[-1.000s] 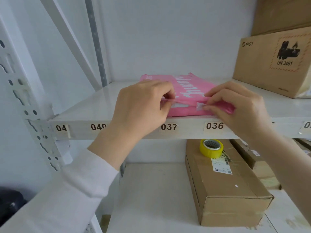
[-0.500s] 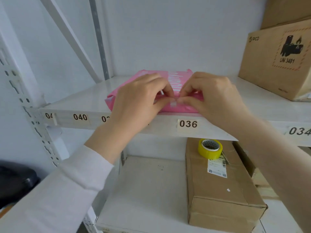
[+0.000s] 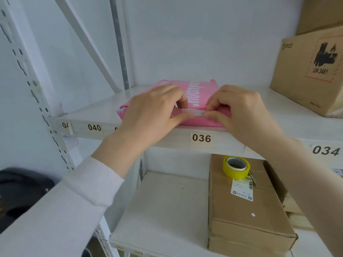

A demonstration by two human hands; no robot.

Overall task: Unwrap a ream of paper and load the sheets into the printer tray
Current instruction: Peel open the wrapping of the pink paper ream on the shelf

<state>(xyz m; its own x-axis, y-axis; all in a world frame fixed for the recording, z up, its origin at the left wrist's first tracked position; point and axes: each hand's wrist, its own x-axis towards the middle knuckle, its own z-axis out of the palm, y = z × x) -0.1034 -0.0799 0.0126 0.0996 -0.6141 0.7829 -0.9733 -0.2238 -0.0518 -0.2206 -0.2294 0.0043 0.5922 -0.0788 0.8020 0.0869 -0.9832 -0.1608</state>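
A ream of paper in a pink wrapper point(image 3: 199, 90) with white lettering lies flat on the white shelf point(image 3: 96, 114), at its front edge above label 036. My left hand point(image 3: 150, 115) rests on the ream's near left part and pinches the wrapper's end flap between thumb and fingers. My right hand point(image 3: 239, 110) pinches the same flap from the right. A pale strip of the flap point(image 3: 193, 113) shows between the two hands. No printer is in view.
A large cardboard box point(image 3: 308, 71) marked UN 3481 stands on the same shelf at the right. On the shelf below, a yellow tape roll point(image 3: 236, 167) sits on a long cardboard box point(image 3: 246, 216). A perforated white upright point(image 3: 27, 80) rises at the left.
The view has shifted so the ream sits more to the centre. My hands, pinched close together half a second ago, have drawn slightly apart, exposing a pale strip of flap between them.
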